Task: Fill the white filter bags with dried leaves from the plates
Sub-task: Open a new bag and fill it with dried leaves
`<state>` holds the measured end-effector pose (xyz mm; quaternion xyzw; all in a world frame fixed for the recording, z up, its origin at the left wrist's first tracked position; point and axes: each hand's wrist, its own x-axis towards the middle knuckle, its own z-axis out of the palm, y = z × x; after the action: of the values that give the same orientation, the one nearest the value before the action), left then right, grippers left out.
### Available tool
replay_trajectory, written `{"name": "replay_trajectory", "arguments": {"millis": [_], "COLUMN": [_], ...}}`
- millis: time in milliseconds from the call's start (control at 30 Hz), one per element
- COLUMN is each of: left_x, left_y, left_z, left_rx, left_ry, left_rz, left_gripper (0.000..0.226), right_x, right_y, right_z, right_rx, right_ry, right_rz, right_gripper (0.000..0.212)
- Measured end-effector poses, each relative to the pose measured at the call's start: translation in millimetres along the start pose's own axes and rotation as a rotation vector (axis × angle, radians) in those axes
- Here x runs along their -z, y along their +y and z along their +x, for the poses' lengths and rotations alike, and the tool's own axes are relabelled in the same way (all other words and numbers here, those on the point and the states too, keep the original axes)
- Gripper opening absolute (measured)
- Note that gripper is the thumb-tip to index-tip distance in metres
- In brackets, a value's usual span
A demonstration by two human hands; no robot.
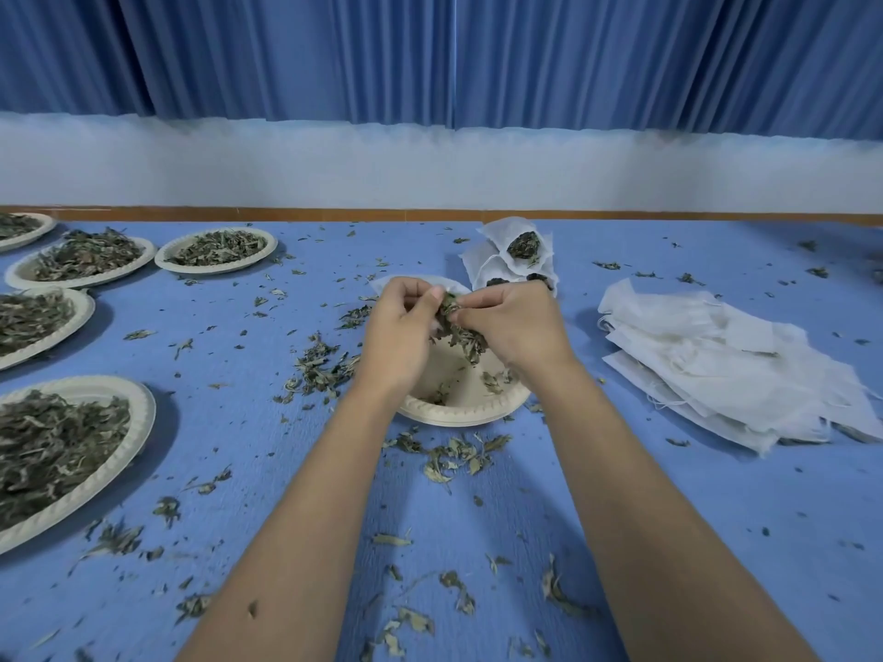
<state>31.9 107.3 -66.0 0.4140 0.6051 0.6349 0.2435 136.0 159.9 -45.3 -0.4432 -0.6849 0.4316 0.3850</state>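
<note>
A: Across the back, a pleated blue curtain (pixel 430 54) hangs from side to side.
B: Below its hem, a plain white wall (pixel 334 169), then an orange-brown strip (pixel 334 214) along the far edge.
A: And a blue textured table cover (pixel 716 518) fills the foreground.

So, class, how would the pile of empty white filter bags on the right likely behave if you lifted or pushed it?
The empty filter bags probably feel floppy and very light: the sheets look thin and creased. Pushed, the loosely fanned pile would likely slide apart rather than move as one. Frayed threads at the edges may snag.
</note>
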Motion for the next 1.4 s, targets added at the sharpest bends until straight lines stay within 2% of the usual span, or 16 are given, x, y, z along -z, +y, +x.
{"name": "replay_trajectory", "arguments": {"millis": [167, 300, 500, 633, 700, 800, 933, 1000, 1100, 1300, 1400], "left_x": [-1.5, -4.2, -7.7, -3.3, -1.8, 1.9, 4.7, 5.5, 8.2, 10.0, 8.6], "left_y": [-1.4, -2.1, -6.3, -7.4, -7.1, -10.1, -11.8, -9.9, -6.6, 0.2, 0.5], "left_z": [-2.1, -4.8, -6.9, -4.2, -4.0, -1.8, 1.3, 1.2, 0.7, -3.0, -0.1], "left_rx": [-0.009, -0.048, -0.061, -0.114, -0.116, -0.085, -0.08, -0.082, -0.068, -0.068, -0.057], "left_ry": [-0.143, -0.146, -0.245, -0.15, -0.103, -0.044, 0.018, 0.032, 0.035, -0.002, 0.084], "left_rz": [0.0, 0.077, 0.172, 0.129, 0.117, 0.087, 0.102, 0.082, 0.058, 0.046, 0.075], "left_gripper": [0.015, 0.011, 0.042, 0.035, 0.031, 0.028, 0.027, 0.026, 0.027, 0.029, 0.032], "right_x": [-1.2, -1.0, -2.2, -6.6, -6.8, -4.2, 4.5, 5.5, 3.3, -1.7, -3.8], "right_y": [8.1, 6.7, 9.8, 5.4, 1.9, -5.5, -16.3, -14.6, -3.4, 0.6, -0.8], "right_z": [0.3, 2.7, 2.7, 0.1, -1.9, -4.2, -3.9, -3.8, -3.8, -7.0, -6.8], "right_rx": [-0.012, -0.109, -0.175, -0.095, -0.065, -0.148, -0.275, -0.242, -0.108, 0.083, 0.147], "right_ry": [0.078, 0.134, 0.158, 0.117, 0.082, -0.039, -0.128, -0.093, 0.028, 0.005, 0.018], "right_rz": [-0.01, 0.169, 0.178, 0.115, 0.069, 0.158, 0.289, 0.338, 0.163, -0.07, -0.17], "right_gripper": [0.008, 0.015, 0.014, 0.011, 0.018, 0.013, 0.018, 0.019, 0.004, 0.008, 0.008]}}
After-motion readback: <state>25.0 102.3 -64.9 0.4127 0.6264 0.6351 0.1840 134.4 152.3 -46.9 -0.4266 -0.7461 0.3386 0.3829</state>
